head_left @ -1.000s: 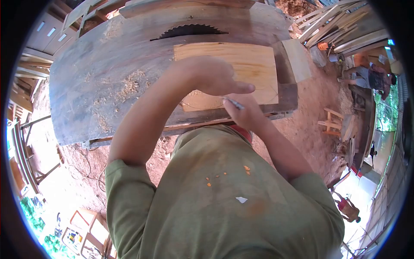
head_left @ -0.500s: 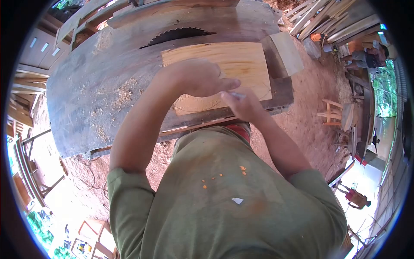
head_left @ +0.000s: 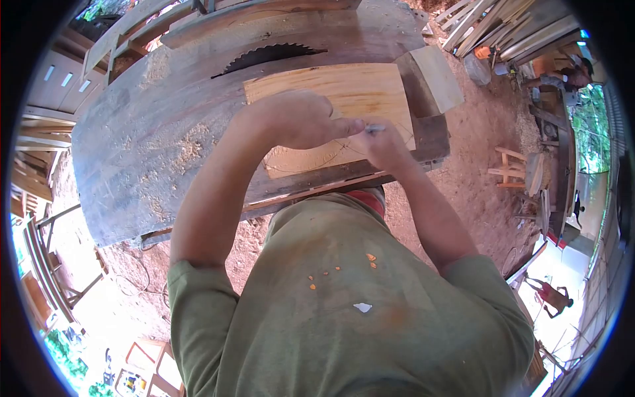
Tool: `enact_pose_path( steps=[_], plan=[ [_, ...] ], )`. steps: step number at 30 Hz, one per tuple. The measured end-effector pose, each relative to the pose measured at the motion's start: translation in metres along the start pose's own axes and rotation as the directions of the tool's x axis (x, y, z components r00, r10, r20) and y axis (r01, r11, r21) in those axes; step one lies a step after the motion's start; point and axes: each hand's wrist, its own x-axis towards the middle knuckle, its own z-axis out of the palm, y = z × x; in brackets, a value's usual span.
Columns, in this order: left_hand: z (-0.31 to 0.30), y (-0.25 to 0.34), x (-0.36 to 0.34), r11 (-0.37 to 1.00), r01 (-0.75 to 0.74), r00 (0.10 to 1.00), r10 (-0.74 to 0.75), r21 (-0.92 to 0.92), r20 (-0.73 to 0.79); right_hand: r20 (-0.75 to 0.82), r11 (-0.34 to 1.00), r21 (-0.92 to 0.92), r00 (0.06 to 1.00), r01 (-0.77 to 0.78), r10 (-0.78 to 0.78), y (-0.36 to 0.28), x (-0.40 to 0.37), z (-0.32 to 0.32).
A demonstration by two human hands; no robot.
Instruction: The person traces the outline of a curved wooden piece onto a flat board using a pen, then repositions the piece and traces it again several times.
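In front of me lies a flat wooden board point(head_left: 357, 86) with curved lines drawn on its near part. Above it my left hand point(head_left: 301, 120) is closed, fingers curled, thumb stretched toward the right hand; whether it grips anything is hidden. My right hand point(head_left: 385, 147) is closed around a small grey, pen-like object point(head_left: 375, 128), whose exact kind I cannot make out. The tips of both hands meet over the right half of the board.
A toothed circular saw blade point(head_left: 271, 56) rises from the dark table point(head_left: 126, 145) beyond the board. Sawdust point(head_left: 188, 149) lies at left, and another wood piece point(head_left: 433, 76) at right. Stacked planks point(head_left: 493, 26), a stool point(head_left: 509, 167) and two people are farther off.
My right hand has moved slightly right and away from me, turning so that the grey object shows on top. The left hand stays nearly in place, its thumb now meeting the right hand.
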Motion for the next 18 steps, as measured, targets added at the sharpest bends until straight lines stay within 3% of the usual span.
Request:
enact_pose_path(
  steps=[2, 6, 8, 12, 15, 18],
  plan=[
    [0.000, -0.001, -0.001, 1.000, -0.006, 1.000, 0.006, 0.009, -0.025, -0.141, 0.996, 0.077, 0.990, 0.034, -0.023, 0.011, 0.007, -0.006],
    [0.004, -0.005, 0.002, 1.000, -0.026, 0.998, 0.026, -0.006, -0.064, -0.144, 0.998, 0.045, 0.989, 0.049, -0.042, 0.008, 0.007, -0.008],
    [0.004, -0.006, 0.003, 0.999, -0.036, 0.997, 0.035, -0.013, -0.070, -0.076, 0.991, 0.137, 0.997, -0.011, 0.021, 0.010, 0.006, -0.001],
    [0.008, -0.008, 0.005, 1.000, -0.011, 0.995, 0.009, -0.019, -0.098, -0.071, 0.989, 0.135, 0.995, -0.062, 0.072, 0.003, 0.011, -0.003],
    [0.007, -0.007, 0.005, 1.000, 0.010, 0.996, -0.012, -0.026, -0.092, -0.169, 0.984, 0.171, 0.983, -0.045, 0.075, 0.010, 0.017, -0.012],
    [0.006, -0.008, 0.005, 1.000, 0.004, 0.997, -0.006, -0.030, -0.077, -0.263, 0.998, 0.054, 0.965, -0.012, 0.026, 0.007, 0.010, -0.010]
  ],
)
